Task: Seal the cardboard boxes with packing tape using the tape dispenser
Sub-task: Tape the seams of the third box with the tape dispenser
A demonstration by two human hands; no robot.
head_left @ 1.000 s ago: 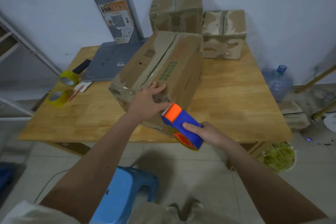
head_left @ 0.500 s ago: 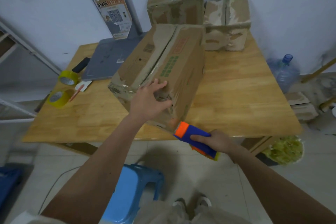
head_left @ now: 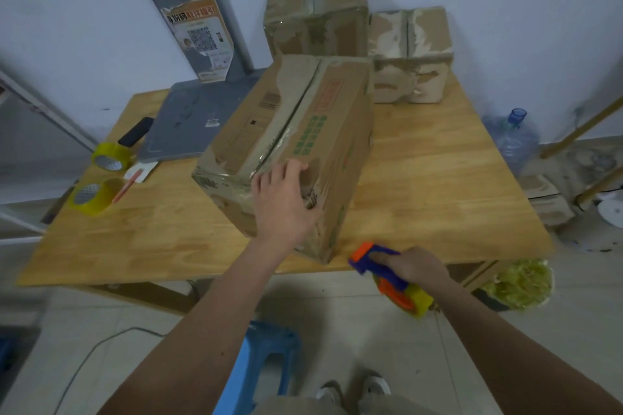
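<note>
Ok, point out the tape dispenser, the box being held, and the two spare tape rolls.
Tape dispenser [head_left: 387,274], head view, blue body.
Box [head_left: 290,125], head view, top face.
Far tape roll [head_left: 111,156], head view, yellow rim.
Near tape roll [head_left: 96,196], head view, yellow side.

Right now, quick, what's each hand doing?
Left hand: open, fingers pressing flat on the box.
Right hand: closed, holding the tape dispenser.

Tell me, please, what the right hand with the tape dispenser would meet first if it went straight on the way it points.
Probably the near corner of the big cardboard box; the tape dispenser in the right hand points up-left toward it, though depth is unclear.
</note>
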